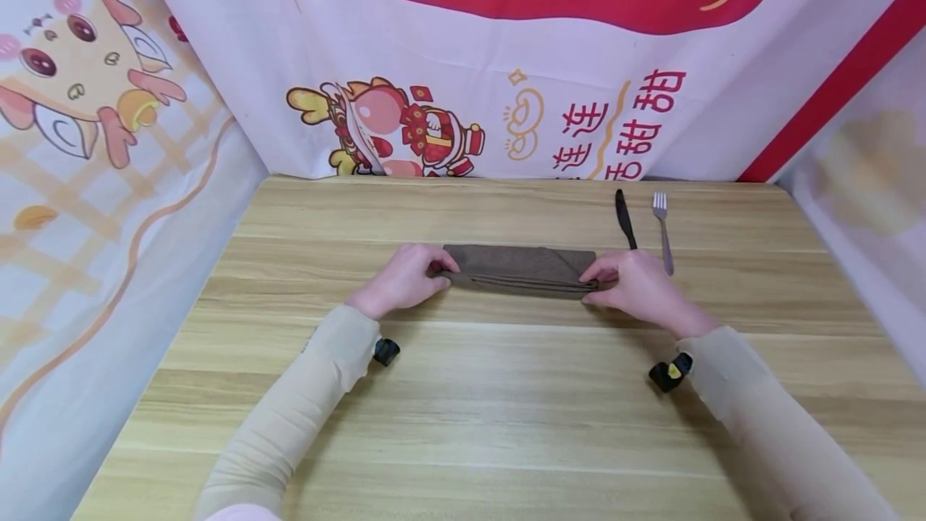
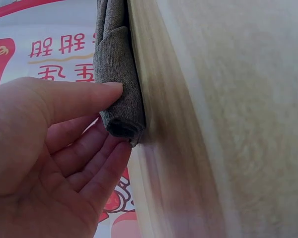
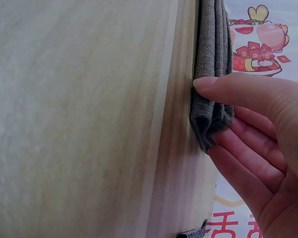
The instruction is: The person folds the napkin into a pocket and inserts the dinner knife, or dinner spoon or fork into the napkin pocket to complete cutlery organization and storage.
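Note:
A dark grey-brown cloth napkin [image 1: 517,261] lies as a long folded strip across the wooden table, several layers showing along its near edge. At its left end my left hand [image 1: 411,276] pinches the cloth between thumb and fingers. The left wrist view shows that thumb on the rolled end of the napkin [image 2: 118,64], with the fingers behind it. My right hand [image 1: 637,284] pinches the opposite end. In the right wrist view the thumb presses the near side of the folded napkin [image 3: 207,54], and the other fingers are behind and under its open end.
A black knife [image 1: 625,219] lies just beyond my right hand, partly covered by it. To its right lies a fork [image 1: 661,227], tines pointing away. Printed cloth [image 1: 434,38] hangs behind the wooden table [image 1: 448,408] and at both sides.

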### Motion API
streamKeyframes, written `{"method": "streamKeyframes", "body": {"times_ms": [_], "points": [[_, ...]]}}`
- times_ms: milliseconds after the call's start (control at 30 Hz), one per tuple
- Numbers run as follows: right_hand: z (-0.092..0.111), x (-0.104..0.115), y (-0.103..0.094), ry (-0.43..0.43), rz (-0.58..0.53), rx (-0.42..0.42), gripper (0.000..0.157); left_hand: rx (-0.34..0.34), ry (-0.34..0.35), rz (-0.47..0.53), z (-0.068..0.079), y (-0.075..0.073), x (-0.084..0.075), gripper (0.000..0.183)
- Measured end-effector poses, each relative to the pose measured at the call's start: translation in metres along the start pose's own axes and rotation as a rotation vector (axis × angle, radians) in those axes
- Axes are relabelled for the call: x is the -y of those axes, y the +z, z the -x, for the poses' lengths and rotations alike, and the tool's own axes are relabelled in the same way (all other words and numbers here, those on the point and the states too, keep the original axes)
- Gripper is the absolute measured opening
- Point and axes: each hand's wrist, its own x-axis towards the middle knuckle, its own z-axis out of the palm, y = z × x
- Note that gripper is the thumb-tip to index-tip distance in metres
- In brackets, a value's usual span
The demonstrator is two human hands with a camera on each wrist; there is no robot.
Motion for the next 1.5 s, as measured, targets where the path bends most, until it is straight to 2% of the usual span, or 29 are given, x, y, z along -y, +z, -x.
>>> {"method": "streamKeyframes", "body": {"times_ms": [233,533,767,1000,1167,1500], "points": [[-0.001,0.002,0.001,0.013,0.016,-0.016,0.019,0.012,0.019,-0.039,-0.003,0.001,0.000,0.016],[-0.002,0.002,-0.002,0.012,0.018,-0.026,0.015,0.018,0.048,-0.033,-0.002,0.001,-0.002,0.015],[-0.002,0.002,-0.002,0.016,-0.003,-0.077,0.014,-0.045,0.082,-0.004,0.002,-0.005,-0.011,0.016],[0.000,0.008,-0.013,-0.007,-0.182,-0.247,0.014,-0.179,0.120,0.021,0.005,-0.012,-0.019,0.021],[0.001,0.012,-0.020,-0.007,-0.271,-0.328,0.013,-0.220,0.137,0.043,0.008,-0.015,-0.026,0.022],[0.004,0.016,-0.024,0.040,-0.319,-0.337,0.012,-0.259,0.140,0.083,0.011,-0.018,-0.033,0.021]]}}
